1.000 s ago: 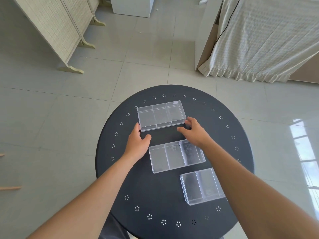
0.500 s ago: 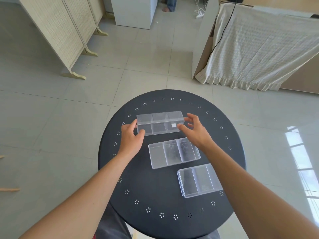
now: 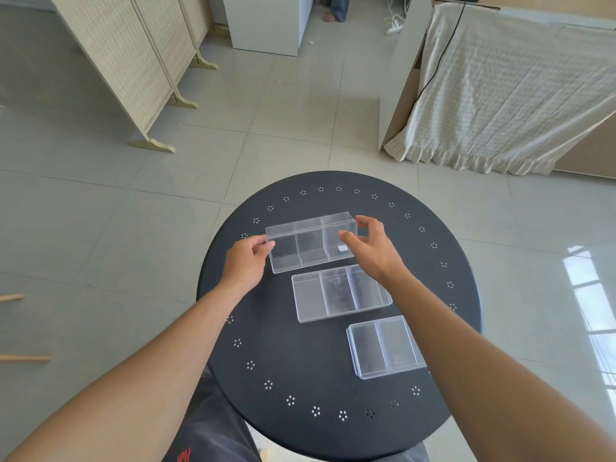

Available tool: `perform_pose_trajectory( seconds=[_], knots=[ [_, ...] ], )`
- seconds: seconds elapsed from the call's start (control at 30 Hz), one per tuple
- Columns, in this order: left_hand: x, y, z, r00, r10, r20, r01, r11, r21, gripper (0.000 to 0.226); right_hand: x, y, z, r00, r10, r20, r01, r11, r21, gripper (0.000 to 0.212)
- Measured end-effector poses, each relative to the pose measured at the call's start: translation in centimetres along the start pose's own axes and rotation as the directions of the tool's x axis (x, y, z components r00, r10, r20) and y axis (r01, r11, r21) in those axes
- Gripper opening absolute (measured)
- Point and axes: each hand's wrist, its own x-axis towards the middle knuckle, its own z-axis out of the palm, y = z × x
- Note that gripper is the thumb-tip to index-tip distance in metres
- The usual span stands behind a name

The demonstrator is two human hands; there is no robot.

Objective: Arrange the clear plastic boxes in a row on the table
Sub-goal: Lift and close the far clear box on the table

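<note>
The far three-compartment clear plastic box (image 3: 311, 243) is tipped up over the round black surface (image 3: 266, 328), clamped by its short ends between the left hand (image 3: 246, 261) and right hand (image 3: 370, 248). It looks light, rigid, slick; end-wall grips suit it. Two other boxes (image 3: 340, 293) lie flat nearer.

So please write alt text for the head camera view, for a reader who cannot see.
Two bare hands, left hand and right hand, hold the far clear three-compartment box by its ends, tilted, over a round black table. Two more clear boxes, middle and near, lie flat.
</note>
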Motion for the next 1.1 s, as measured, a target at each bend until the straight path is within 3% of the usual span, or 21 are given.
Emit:
perform_pose_trajectory(
  seconds=[0.3, 0.47, 0.57, 0.63, 0.8, 1.1],
  knots=[
    [1.6, 1.3, 0.6, 0.997, -0.071, -0.011, 0.071, 0.997, 0.017, 0.031, 1.3, 1.5, 0.0, 0.995, -0.010, 0.104, 0.026, 0.988, -0.155, 0.080],
    [1.5, 0.9, 0.5, 0.986, 0.087, 0.146, -0.105, 0.987, 0.121, 0.045, 2.9, 2.4, -0.2, 0.977, -0.042, 0.211, 0.111, 0.939, -0.326, 0.069],
    [1.2, 0.2, 1.1, 0.945, 0.236, 0.226, -0.301, 0.898, 0.322, 0.048, 3.5, 2.8, 0.4, 0.963, -0.051, 0.266, 0.154, 0.911, -0.383, 0.064],
    [0.9, 0.4, 1.3, 0.914, 0.256, 0.315, -0.381, 0.809, 0.448, 0.054, 3.9, 2.8, 1.1, 0.951, -0.047, 0.305, 0.193, 0.863, -0.467, 0.062],
    [2.2, 1.5, 1.3, 0.927, 0.122, 0.354, -0.333, 0.701, 0.630, 0.064, 5.7, 1.6, 3.3, 0.941, -0.037, 0.337, 0.255, 0.731, -0.633, 0.063],
    [8.0, 1.1, -0.2, 0.958, -0.031, 0.283, -0.177, 0.714, 0.677, 0.073, 10.1, -0.4, 6.0, 0.925, -0.012, 0.379, 0.283, 0.686, -0.670, 0.071]
  ],
)
